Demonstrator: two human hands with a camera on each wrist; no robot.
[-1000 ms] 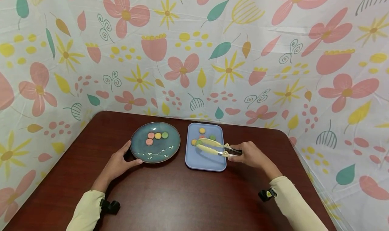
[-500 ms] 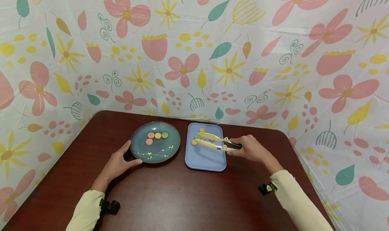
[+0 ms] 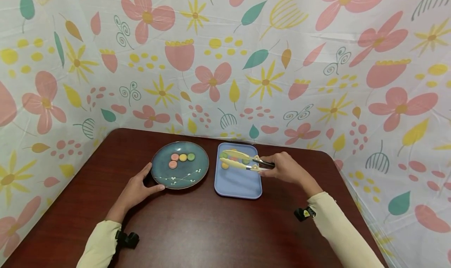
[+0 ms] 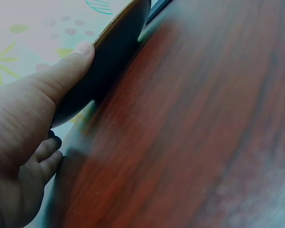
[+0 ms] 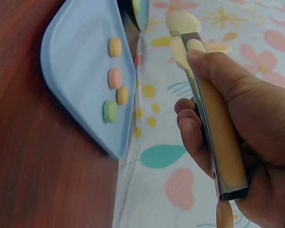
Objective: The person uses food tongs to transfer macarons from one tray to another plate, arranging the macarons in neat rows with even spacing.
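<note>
Tongs, clamped in right hand, across tray's macarons; left hand round plate edge.

head view from above, facing forward-down across table; 2 wrist views nearer; head, left wrist share plate.

Laid out on the table before the cloth, with four macarons on the plate at left, other macarons in the tray to its right, and tongs over the tray.
</note>
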